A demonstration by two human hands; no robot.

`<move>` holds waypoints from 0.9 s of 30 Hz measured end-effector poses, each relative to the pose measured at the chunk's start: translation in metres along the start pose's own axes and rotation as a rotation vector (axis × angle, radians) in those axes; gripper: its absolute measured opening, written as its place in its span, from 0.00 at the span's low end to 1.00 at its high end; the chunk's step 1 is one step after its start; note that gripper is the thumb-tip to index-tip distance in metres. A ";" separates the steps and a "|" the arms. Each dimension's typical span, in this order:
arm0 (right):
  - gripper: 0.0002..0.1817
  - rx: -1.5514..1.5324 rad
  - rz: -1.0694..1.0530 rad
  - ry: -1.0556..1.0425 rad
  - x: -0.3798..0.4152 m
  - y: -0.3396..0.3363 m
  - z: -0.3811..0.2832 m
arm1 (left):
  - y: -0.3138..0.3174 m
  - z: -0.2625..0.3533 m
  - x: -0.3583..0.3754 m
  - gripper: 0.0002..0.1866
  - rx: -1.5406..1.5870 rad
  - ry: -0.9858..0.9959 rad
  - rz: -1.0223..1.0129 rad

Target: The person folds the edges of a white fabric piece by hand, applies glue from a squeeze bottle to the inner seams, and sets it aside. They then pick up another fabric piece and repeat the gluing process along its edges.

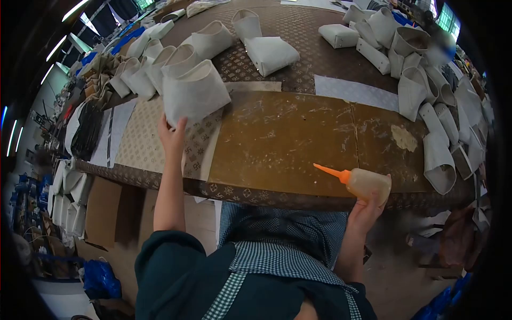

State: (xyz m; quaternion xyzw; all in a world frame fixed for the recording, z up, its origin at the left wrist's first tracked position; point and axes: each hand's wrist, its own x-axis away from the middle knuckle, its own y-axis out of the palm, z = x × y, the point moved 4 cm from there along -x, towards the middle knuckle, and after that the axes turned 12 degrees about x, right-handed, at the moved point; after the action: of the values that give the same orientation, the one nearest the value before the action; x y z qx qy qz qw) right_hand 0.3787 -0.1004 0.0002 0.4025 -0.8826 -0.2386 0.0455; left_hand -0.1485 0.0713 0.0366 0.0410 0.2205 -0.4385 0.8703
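A white pouch-like piece (193, 96) with an open top is gripped at its lower edge by my left hand (174, 133), above the patterned sheet on the left of the table. My right hand (368, 209) is wrapped round a translucent bottle (369, 184) at the table's front edge. The bottle lies tilted, its long orange nozzle pointing left over the brown board (282, 141). Just behind the held piece stands another white pouch (180, 60).
More white pieces stand in a row at the back left (140, 77). Others are heaped on the right (413, 88), and two sit at the back middle (271, 53). A cardboard box (104, 213) is below the table's left edge.
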 end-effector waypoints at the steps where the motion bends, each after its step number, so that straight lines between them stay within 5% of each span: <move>1: 0.35 0.006 -0.004 -0.006 -0.002 0.003 0.003 | -0.013 -0.017 -0.002 0.37 -0.045 -0.077 -0.015; 5: 0.35 -0.041 -0.086 -0.026 -0.001 0.027 0.004 | -0.030 -0.041 -0.009 0.27 -0.379 -0.078 -0.075; 9: 0.34 -0.006 0.006 0.001 -0.001 0.028 0.008 | 0.003 -0.058 -0.033 0.30 -0.221 0.076 -0.048; 11: 0.34 -0.085 -0.018 0.009 0.000 0.026 0.007 | 0.032 -0.032 -0.039 0.33 -0.376 0.062 -0.045; 13: 0.36 -0.123 0.007 0.045 0.000 0.023 0.008 | 0.051 -0.071 -0.078 0.33 -0.523 0.175 -0.009; 16: 0.36 -0.169 0.035 0.055 0.002 0.013 0.006 | 0.096 -0.075 -0.087 0.28 0.105 -0.119 0.069; 20: 0.35 -0.286 0.074 0.045 0.002 -0.020 -0.005 | 0.123 -0.079 -0.078 0.21 0.304 -0.345 -0.161; 24: 0.33 -0.413 0.163 0.037 -0.010 -0.067 -0.017 | 0.145 -0.067 -0.034 0.10 0.340 -0.242 -0.099; 27: 0.35 -0.427 0.177 -0.033 -0.039 -0.095 -0.023 | 0.190 0.027 0.034 0.08 0.531 -0.235 -0.230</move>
State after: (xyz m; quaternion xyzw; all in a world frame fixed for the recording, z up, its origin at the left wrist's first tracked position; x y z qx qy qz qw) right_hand 0.4767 -0.1339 -0.0183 0.3006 -0.8446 -0.4217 0.1361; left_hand 0.0269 0.1554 0.0232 0.1907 -0.0004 -0.5783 0.7932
